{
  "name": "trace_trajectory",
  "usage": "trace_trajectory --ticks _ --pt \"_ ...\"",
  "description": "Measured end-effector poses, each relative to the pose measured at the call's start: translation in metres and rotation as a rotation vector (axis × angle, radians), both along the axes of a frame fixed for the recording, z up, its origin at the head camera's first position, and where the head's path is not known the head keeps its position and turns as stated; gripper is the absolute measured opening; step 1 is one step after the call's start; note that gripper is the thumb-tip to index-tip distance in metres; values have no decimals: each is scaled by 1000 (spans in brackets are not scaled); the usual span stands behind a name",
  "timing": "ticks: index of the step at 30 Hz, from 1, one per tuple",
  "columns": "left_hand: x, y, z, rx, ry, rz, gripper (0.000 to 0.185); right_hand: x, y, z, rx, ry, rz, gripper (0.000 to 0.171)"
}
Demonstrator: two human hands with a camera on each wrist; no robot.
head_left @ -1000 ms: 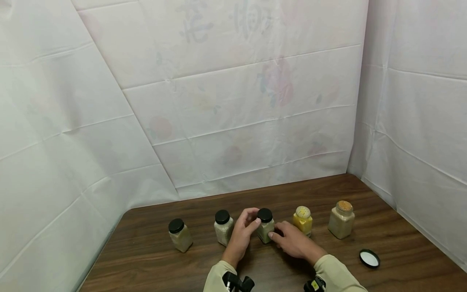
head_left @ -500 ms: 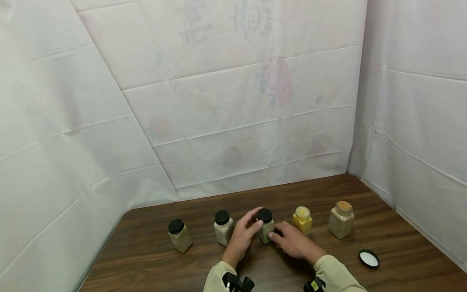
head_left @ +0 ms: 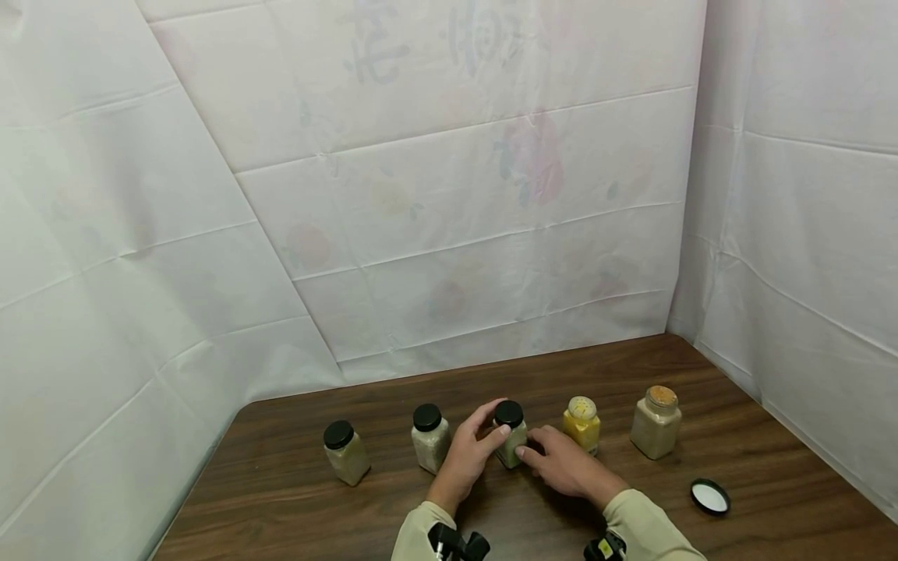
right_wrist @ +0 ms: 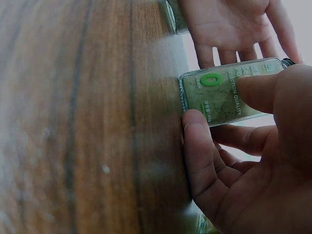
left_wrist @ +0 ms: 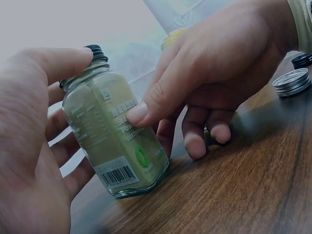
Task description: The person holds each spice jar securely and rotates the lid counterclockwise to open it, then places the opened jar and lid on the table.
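Observation:
A square glass spice jar [head_left: 510, 454] of greenish powder stands between my hands on the table, with its black screw lid [head_left: 509, 413] on. My left hand [head_left: 466, 454] grips that lid, thumb in front and index finger behind. In the left wrist view the jar [left_wrist: 114, 131] shows a barcode and a green mark, and the left thumb lies against the lid's edge. Pinching the jar's body, my right hand [head_left: 567, 463] has its thumb on the label side. The right wrist view shows the fingers [right_wrist: 239, 139] of that hand along the far side of the glass.
Two more black-lidded jars stand to the left, a middle jar [head_left: 430, 444] and a far-left jar [head_left: 347, 456]. Rightward are a lidless yellow-powder jar [head_left: 581, 427] and a larger open jar [head_left: 656, 428]. A loose lid [head_left: 710, 496] lies upturned. White cloth [head_left: 456, 234] hangs behind the table [head_left: 281, 499].
My left thumb has slid a little to the right across the lid, and the left index finger has straightened slightly behind it. The right hand and the jar stay in place.

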State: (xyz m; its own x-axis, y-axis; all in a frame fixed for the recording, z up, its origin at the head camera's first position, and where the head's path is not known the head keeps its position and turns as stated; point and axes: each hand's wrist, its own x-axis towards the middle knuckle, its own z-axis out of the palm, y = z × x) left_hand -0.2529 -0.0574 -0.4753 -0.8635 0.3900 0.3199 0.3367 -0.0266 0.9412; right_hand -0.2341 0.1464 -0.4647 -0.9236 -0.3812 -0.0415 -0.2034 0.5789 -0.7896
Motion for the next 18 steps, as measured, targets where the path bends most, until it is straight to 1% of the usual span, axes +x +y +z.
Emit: trace_trajectory --ticks 5,12,15,18 --pt "1 -1 1 59 -29 -8 41 1 0 0 8 4 -5 47" --pt "0 1 -1 102 -45 27 37 0 -1 0 10 11 -6 43" --pt "0 1 0 96 -56 33 39 0 -1 0 10 11 -6 43" --pt "0 1 1 54 -54 39 44 0 -1 0 15 13 -9 45"
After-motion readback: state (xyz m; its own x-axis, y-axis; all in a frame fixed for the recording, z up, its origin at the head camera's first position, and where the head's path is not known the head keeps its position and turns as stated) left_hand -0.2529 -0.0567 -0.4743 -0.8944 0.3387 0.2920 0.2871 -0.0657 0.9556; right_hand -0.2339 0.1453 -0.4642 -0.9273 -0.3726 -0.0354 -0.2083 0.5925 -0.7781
